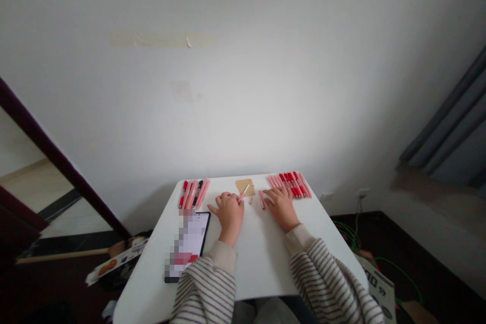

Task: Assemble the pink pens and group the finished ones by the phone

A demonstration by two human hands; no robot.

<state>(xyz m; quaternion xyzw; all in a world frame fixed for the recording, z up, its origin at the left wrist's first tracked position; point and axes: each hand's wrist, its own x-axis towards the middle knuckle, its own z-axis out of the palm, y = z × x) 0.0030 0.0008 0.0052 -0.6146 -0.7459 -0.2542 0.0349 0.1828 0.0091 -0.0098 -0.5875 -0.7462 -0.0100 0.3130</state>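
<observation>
My left hand (230, 213) rests on the white table, its thumb and index finger closed on a slim pink pen part (243, 193) with a whitish end pointing up and right. Beside it lies a small pink piece (250, 200). My right hand (281, 206) is spread low over the table, fingertips beside or touching a pink pen barrel (261, 200) with a red end; whether they press on it I cannot tell. A tan square pad (243, 186) lies beyond the hands. Pink, red and black pens (193, 194) form a row at left, and more pink and red pens (290, 185) at right.
A phone (190, 243) with a partly blurred screen lies at the table's left. The white table (258, 268) stands against a pale wall (243, 86). Green cables (347, 233) and a printed box (379, 286) are on the floor at right. A grey curtain (451, 126) hangs at right.
</observation>
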